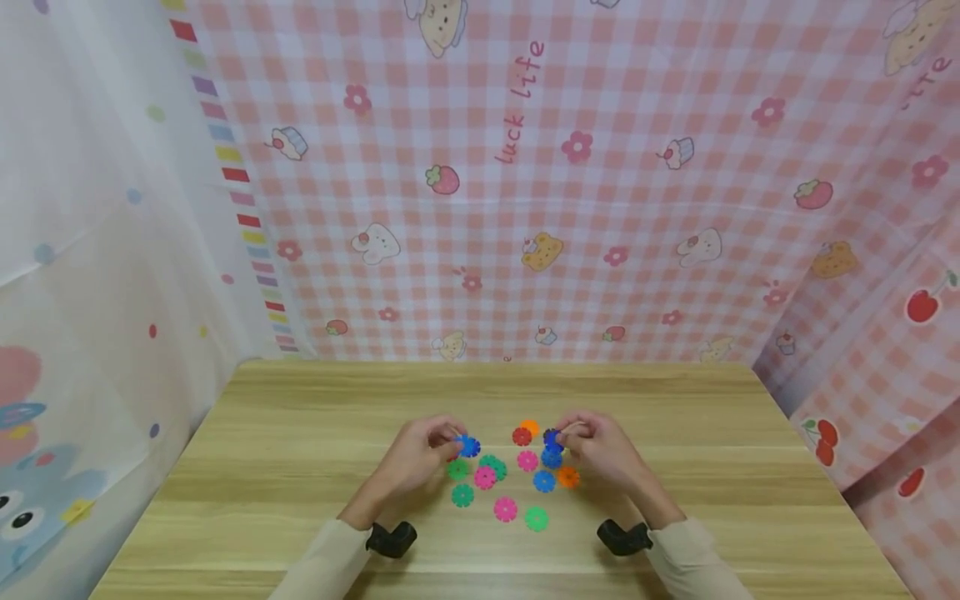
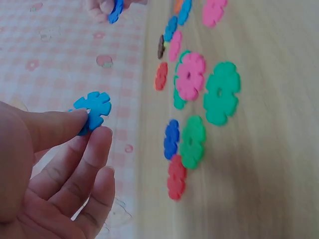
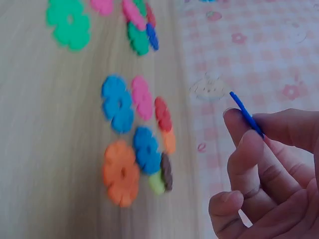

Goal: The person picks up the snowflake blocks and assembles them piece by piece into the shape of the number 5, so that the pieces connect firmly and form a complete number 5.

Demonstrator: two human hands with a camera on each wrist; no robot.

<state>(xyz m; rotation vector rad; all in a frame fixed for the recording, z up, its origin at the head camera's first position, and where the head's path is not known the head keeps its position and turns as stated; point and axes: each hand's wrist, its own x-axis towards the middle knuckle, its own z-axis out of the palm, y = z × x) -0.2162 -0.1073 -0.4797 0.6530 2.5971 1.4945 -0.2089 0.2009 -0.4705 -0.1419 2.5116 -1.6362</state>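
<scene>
My left hand pinches a light blue snowflake disc between thumb and fingers, its notched rim sticking out past the fingertips. Across from it, my right hand grips a dark blue snowflake disc by its edge, seen almost edge-on in the right wrist view. Both discs are held up above the table, apart from each other. Nearest the left hand lie a green disc, a dark blue disc and a red disc. Close to the right hand are an orange disc and a blue disc.
Between the hands, more discs are scattered on the wooden table, among them a pink one and a bright green one toward the front. Some overlap. A pink checked cloth hangs behind the table.
</scene>
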